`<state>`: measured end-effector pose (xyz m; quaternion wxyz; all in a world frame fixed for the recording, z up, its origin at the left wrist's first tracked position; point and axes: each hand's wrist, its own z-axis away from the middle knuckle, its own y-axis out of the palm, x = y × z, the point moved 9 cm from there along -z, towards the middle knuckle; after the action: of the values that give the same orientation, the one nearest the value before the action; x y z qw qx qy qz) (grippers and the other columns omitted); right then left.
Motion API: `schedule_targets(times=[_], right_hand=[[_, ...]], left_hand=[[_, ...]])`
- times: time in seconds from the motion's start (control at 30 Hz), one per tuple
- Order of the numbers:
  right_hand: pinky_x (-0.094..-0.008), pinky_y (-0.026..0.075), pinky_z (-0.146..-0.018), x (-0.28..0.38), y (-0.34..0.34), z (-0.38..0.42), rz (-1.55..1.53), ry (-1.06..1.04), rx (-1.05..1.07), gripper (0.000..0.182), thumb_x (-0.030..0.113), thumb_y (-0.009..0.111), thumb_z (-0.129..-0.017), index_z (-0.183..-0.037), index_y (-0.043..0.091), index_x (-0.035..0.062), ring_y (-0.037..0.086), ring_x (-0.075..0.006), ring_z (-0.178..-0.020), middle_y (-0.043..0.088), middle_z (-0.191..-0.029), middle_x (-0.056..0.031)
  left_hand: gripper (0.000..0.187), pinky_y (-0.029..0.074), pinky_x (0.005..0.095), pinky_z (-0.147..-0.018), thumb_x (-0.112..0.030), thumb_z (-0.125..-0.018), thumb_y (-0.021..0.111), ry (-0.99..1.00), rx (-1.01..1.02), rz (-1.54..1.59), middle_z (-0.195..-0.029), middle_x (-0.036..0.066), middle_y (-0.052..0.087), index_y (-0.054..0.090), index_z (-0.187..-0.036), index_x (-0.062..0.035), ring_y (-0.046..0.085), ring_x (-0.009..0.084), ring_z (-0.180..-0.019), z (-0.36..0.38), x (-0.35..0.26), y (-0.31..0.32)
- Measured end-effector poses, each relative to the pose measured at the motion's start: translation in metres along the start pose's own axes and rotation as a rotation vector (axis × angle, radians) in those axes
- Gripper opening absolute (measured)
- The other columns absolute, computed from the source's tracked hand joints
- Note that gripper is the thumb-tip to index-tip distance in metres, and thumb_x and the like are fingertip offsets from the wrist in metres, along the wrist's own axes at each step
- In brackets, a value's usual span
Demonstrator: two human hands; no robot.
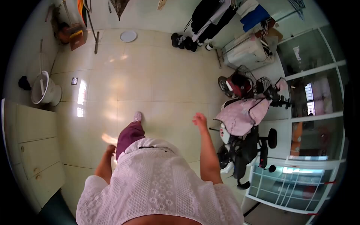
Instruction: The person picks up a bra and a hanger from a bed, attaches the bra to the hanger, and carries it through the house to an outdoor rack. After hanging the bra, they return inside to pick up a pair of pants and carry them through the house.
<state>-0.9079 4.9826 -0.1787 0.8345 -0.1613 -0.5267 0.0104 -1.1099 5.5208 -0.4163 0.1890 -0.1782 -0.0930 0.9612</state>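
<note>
My right hand hangs in the air ahead of my body, to the right of my leg. Its fingers are loosely bent and a little apart, with nothing visible in them. The nearest thing to it is an electric scooter with a pink cover over its front. Down at my left side, my left hand is small and foreshortened beside my purple trousers. Its fingers cannot be made out, and no object shows in it. One foot in a light shoe is forward on the tiles.
Glossy tiles cover the floor, with a drain and a white round lid. A bucket with a mop and a cabinet stand left. Shoes, hanging clothes, a white box-shaped appliance and a red scooter are right.
</note>
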Motion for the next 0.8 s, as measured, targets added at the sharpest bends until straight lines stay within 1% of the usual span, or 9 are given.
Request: schedule_targets(times=[0.13, 0.2, 0.23, 0.33, 0.53, 0.6, 0.73, 0.77, 0.8], right_hand=[[-0.0290, 0.046, -0.049, -0.013, -0.023, -0.021, -0.053, 0.327, -0.114, 0.038, 0.015, 0.055, -0.075, -0.110, 0.042, 0.0078, 0.059, -0.0212, -0.060, 0.056, -0.084, -0.0107], [-0.0299, 0.047, -0.050, -0.014, -0.039, -0.071, -0.080, 0.361, -0.181, 0.042, 0.016, 0.056, -0.075, -0.113, 0.039, 0.0082, 0.059, -0.0221, -0.061, 0.056, -0.085, -0.0115], [-0.0308, 0.047, -0.052, -0.010, -0.054, -0.088, -0.088, 0.397, -0.245, 0.047, 0.017, 0.056, -0.075, -0.116, 0.035, 0.0086, 0.059, -0.0230, -0.061, 0.055, -0.086, -0.0123], [-0.0341, 0.047, -0.054, 0.042, -0.068, -0.167, -0.048, 0.271, -0.238, 0.050, 0.018, 0.056, -0.075, -0.118, 0.032, 0.0092, 0.058, -0.0239, -0.063, 0.054, -0.087, -0.0112], [-0.0328, 0.045, -0.053, 0.143, -0.087, -0.368, -0.116, 0.215, -0.123, 0.047, 0.018, 0.054, -0.076, -0.117, 0.034, 0.0099, 0.054, -0.0193, -0.065, 0.051, -0.079, -0.0079], [-0.0323, 0.043, -0.051, 0.189, -0.110, -0.436, 0.001, 0.110, -0.175, 0.043, 0.018, 0.055, -0.075, -0.114, 0.036, 0.0102, 0.050, -0.0174, -0.059, 0.050, -0.077, -0.0068], [-0.0353, 0.040, -0.049, 0.243, -0.161, -0.570, -0.047, 0.003, -0.354, 0.062, 0.010, 0.059, -0.068, -0.121, 0.027, 0.0135, 0.046, -0.0154, -0.054, 0.049, -0.073, -0.0040], [-0.0407, 0.041, -0.056, 0.243, -0.166, -0.582, -0.014, 0.056, -0.358, 0.075, 0.007, 0.061, -0.064, -0.126, 0.019, 0.0171, 0.050, -0.0200, -0.072, 0.049, -0.093, -0.0078], [-0.0467, 0.038, -0.070, 0.326, -0.127, -0.544, -0.097, -0.021, -0.353, 0.080, 0.010, 0.065, -0.062, -0.127, 0.018, 0.0108, 0.037, -0.0271, -0.105, 0.031, -0.124, -0.0066]], left_hand=[[0.027, 0.046, 0.0315, -0.050, -0.015, -0.073, 0.045, 0.274, -0.263, 0.075, -0.068, 0.013, 0.058, 0.055, -0.095, -0.0029, 0.057, 0.0214, -0.052, 0.005, -0.188, -0.052], [0.027, 0.041, 0.0279, -0.043, -0.015, -0.076, 0.049, 0.468, -0.220, 0.118, -0.078, 0.007, 0.057, 0.050, -0.102, -0.0093, 0.054, 0.0156, -0.057, -0.033, -0.292, -0.065], [0.027, 0.046, 0.0294, -0.057, -0.013, -0.074, 0.049, 0.598, -0.278, 0.154, -0.073, 0.013, 0.058, 0.053, -0.098, -0.0028, 0.056, 0.0181, -0.060, -0.026, -0.338, -0.074], [0.029, 0.046, 0.0278, -0.056, -0.014, -0.074, 0.049, 0.633, -0.274, 0.409, -0.074, 0.012, 0.057, 0.052, -0.100, -0.0002, 0.055, 0.0159, -0.061, 0.000, -0.408, -0.075], [0.032, 0.045, 0.0288, -0.065, -0.022, -0.074, 0.049, 0.237, -0.327, 0.254, -0.078, 0.015, 0.058, 0.054, -0.097, 0.0005, 0.057, 0.0193, -0.074, -0.033, -0.370, -0.004], [0.028, 0.041, 0.0317, -0.047, -0.024, -0.075, 0.048, -0.054, -0.178, 0.467, -0.073, 0.006, 0.055, 0.053, -0.097, -0.0063, 0.053, 0.0177, -0.059, -0.030, -0.326, 0.047], [0.024, 0.037, 0.0270, -0.045, -0.021, -0.076, 0.046, -0.223, -0.166, 0.690, -0.073, 0.003, 0.052, 0.050, -0.097, -0.0095, 0.050, 0.0138, -0.055, 0.009, -0.322, 0.104], [0.024, 0.037, 0.0269, -0.045, -0.021, -0.077, 0.045, -0.207, -0.164, 0.703, -0.074, 0.003, 0.052, 0.050, -0.098, -0.0094, 0.050, 0.0139, -0.056, 0.010, -0.330, 0.101], [0.025, 0.038, 0.0267, -0.045, -0.021, -0.077, 0.044, -0.237, -0.160, 0.740, -0.074, 0.003, 0.052, 0.050, -0.098, -0.0093, 0.051, 0.0141, -0.057, 0.018, -0.331, 0.118]])
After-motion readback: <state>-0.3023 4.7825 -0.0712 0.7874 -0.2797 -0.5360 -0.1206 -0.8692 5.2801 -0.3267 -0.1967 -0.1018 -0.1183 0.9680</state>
